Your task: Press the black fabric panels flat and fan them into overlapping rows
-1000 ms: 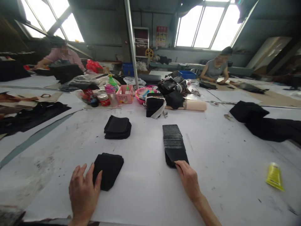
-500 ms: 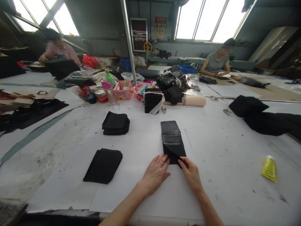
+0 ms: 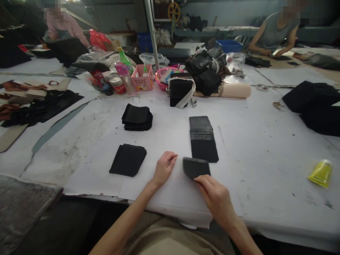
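My right hand [image 3: 214, 193] pinches the lower edge of a black piece of sheet material [image 3: 196, 167], raised and tilted over the table. Just beyond it lies a fanned row of similar black pieces [image 3: 204, 150], their overlapped far ends showing grey. My left hand [image 3: 166, 167] hovers to the left of the held piece, fingers drawn together, with nothing visible in them. On the left, nearest that hand, rests a low stack of black pieces [image 3: 127, 161]. A taller stack [image 3: 136, 117] sits behind it.
A yellow tube [image 3: 320, 173] lies at the right. Behind are a tied black bundle [image 3: 181, 90], a pink box [image 3: 142, 79], bottles and a beige roll [image 3: 235, 90]. Black material [image 3: 310, 95] is piled at far right. Two people work across the tables.
My right hand has lifted a black piece off the near end of the row and drawn it closer. My left hand has left the row, its fingers now together. The view has tilted down.
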Motion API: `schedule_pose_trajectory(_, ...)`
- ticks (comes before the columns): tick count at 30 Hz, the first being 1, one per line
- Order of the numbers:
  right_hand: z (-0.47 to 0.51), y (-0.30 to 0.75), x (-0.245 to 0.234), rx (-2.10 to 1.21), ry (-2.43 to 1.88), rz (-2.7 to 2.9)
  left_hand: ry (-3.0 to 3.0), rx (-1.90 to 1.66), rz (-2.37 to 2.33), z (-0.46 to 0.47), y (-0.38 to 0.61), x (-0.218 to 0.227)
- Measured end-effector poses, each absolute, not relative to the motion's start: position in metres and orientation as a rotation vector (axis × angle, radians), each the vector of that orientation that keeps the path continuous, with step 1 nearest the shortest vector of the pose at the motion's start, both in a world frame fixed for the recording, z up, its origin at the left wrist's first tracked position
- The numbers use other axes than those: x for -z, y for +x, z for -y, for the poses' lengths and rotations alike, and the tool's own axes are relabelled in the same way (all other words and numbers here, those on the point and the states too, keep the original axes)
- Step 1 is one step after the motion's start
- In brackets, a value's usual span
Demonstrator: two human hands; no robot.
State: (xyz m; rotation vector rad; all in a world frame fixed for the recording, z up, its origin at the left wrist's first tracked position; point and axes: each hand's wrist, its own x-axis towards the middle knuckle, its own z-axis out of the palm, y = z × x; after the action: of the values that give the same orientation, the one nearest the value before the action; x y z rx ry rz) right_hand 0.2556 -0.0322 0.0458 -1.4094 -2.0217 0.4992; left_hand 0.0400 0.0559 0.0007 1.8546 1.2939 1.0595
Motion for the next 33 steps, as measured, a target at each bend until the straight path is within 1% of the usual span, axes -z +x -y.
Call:
schedule_pose_trajectory(2,0.051,0.222,-0.032,-0.577,-1.361,2.168,1.804,-1.049,-1.431,-0.039,0.017,-0.004)
schedule_pose_trajectory(5,0.069,0.191,-0.018,-0.639,-1.340,2.211,1.908,-0.927,-1.451,-0.009,-0.005,-0.006)
schedule_pose_trajectory(9,0.074,0.185,-0.021,-0.717,-1.344,2.234,2.199,-0.759,-1.389,0.014,-0.009,-0.005)
schedule_pose_trajectory(12,0.063,0.198,-0.028,-0.797,-1.333,2.182,2.328,-0.697,-1.397,0.015,-0.007,-0.002)
schedule_pose_trajectory(14,0.049,0.205,-0.030,-0.715,-1.390,2.122,2.379,-0.687,-1.409,0.015,-0.006,-0.001)
schedule_pose_trajectory(16,0.033,0.209,-0.029,-0.535,-1.483,2.116,2.421,-0.682,-1.420,0.015,-0.006,0.000)
schedule_pose_trajectory(19,0.010,0.209,-0.023,-0.299,-1.605,2.193,2.449,-0.679,-1.419,0.018,-0.008,0.000)
schedule_pose_trajectory(21,0.001,0.207,-0.020,-0.227,-1.651,2.250,2.436,-0.683,-1.412,0.019,-0.009,-0.001)
schedule_pose_trajectory(27,-0.008,0.207,-0.019,-0.261,-1.625,2.334,2.297,-0.677,-1.410,0.009,-0.006,-0.008)
schedule_pose_trajectory(33,-0.013,0.209,-0.021,-0.372,-1.553,2.360,2.468,-0.569,-1.357,-0.011,0.008,-0.009)
